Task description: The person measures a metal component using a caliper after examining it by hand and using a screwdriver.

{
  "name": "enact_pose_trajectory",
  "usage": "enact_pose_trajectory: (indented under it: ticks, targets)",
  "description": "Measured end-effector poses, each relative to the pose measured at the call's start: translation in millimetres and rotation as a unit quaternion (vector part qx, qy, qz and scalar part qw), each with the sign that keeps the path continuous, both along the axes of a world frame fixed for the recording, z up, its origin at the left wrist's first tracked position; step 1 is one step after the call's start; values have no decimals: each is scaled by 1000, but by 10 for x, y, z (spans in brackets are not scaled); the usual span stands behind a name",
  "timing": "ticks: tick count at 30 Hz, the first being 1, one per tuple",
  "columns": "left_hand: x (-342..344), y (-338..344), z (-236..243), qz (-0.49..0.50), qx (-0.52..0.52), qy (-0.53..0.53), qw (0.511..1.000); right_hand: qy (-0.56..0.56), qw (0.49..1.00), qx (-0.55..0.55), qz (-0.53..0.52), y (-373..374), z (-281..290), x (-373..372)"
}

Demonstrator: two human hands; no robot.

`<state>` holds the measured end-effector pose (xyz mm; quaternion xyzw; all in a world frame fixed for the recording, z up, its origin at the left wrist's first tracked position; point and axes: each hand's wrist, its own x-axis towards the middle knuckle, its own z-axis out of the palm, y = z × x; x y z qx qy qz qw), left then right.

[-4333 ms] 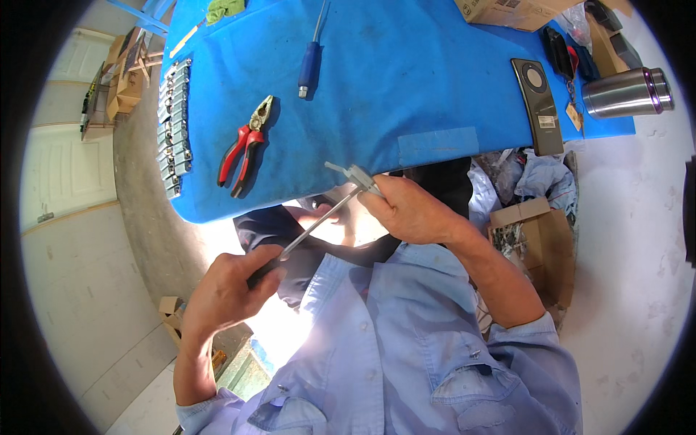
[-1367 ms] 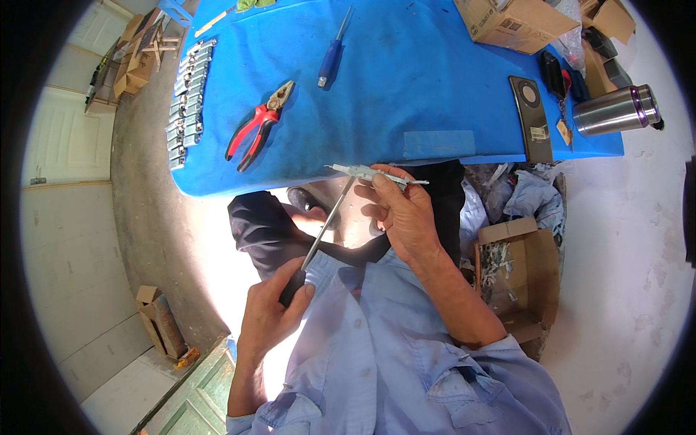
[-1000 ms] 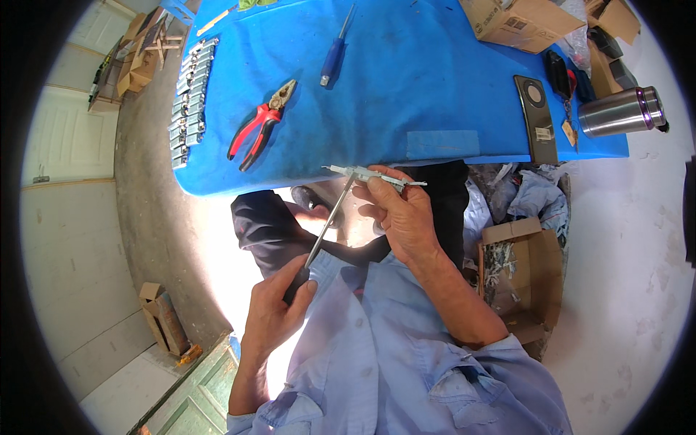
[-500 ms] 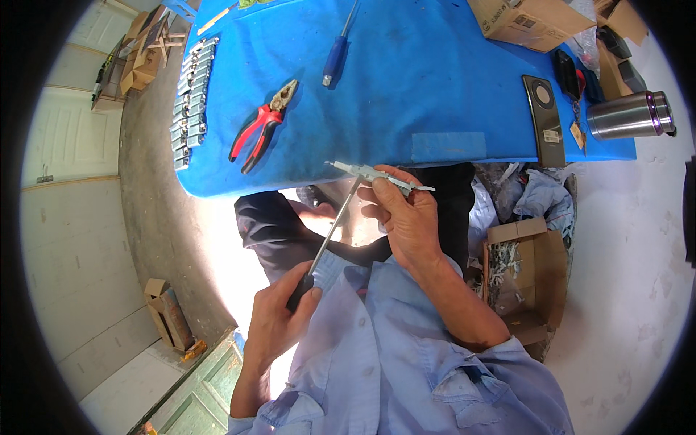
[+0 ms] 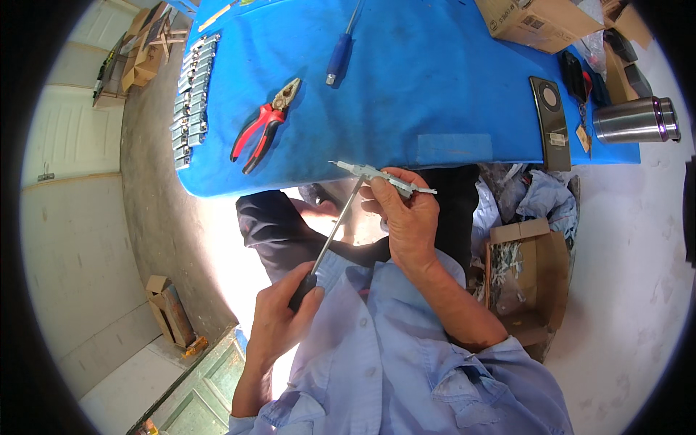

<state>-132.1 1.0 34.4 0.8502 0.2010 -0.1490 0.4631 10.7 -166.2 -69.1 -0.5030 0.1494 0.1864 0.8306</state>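
My left hand (image 5: 279,312) is wrapped round the dark handle of a screwdriver (image 5: 337,230), whose long metal shaft slants up to the right. Its tip meets a narrow grey-white metal part (image 5: 362,171), pinched between thumb and fingers of my right hand (image 5: 412,225). The part lies roughly level, just off the table's near edge and above my lap; its exact kind cannot be made out. Red-and-black combination pliers (image 5: 267,125) lie on the blue cloth beyond my left hand. Farther back is a second screwdriver with a blue handle (image 5: 338,58).
On the blue-covered table (image 5: 406,87), a row of small metal parts (image 5: 194,101) lines the left edge. A phone (image 5: 549,123), a steel bottle (image 5: 634,121) and a cardboard box (image 5: 540,25) are at the right. Below stands an open carton (image 5: 540,275) holding metal pieces.
Both hands keep nearly the same pose, with the screwdriver tip still against the metal part. The view has shifted slightly, so things on the table's right appear a little farther right.
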Motion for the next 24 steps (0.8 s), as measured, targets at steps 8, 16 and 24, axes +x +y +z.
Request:
enact_pose_trajectory:
  ticks: [8, 16, 24]
  targets:
    - [23, -4, -20, 8, -12, 11, 1000, 7, 999, -4, -53, 108, 8, -18]
    - [35, -35, -32, -10, 26, -8, 1000, -26, 998, -45, -27, 66, -15, 64]
    - [67, -169, -46, -18, 25, 27, 999, -25, 998, -42, -31, 96, -31, 43]
